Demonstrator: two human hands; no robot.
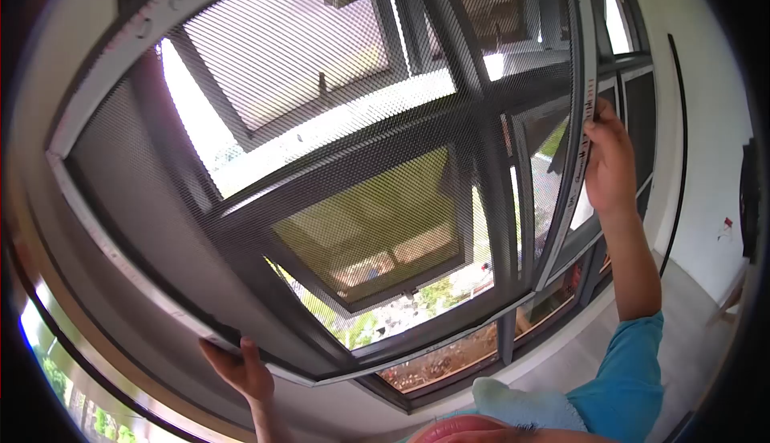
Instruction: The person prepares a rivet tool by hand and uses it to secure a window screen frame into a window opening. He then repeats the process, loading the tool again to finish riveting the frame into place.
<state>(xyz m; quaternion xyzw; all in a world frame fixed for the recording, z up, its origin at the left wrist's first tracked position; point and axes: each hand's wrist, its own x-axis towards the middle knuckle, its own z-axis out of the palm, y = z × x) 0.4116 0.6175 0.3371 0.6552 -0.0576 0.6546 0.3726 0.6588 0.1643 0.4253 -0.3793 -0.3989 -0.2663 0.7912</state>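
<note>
A large window insect screen is held up before me, tilted. Its pale frame carries handwritten marks in red and black, and dark fine mesh fills it. My left hand grips the lower left bar from below, the thumb up against the inner edge. Higher up, my right hand is closed around the right-hand bar, fingers bent over its edge. Through the mesh stands a dark grey window frame with several panes, some tilted outward.
To the right is a white wall with a long thin black strip against it. A pale floor shows at lower right. Along the lower left runs a dark curved edge, with bright greenery beyond it.
</note>
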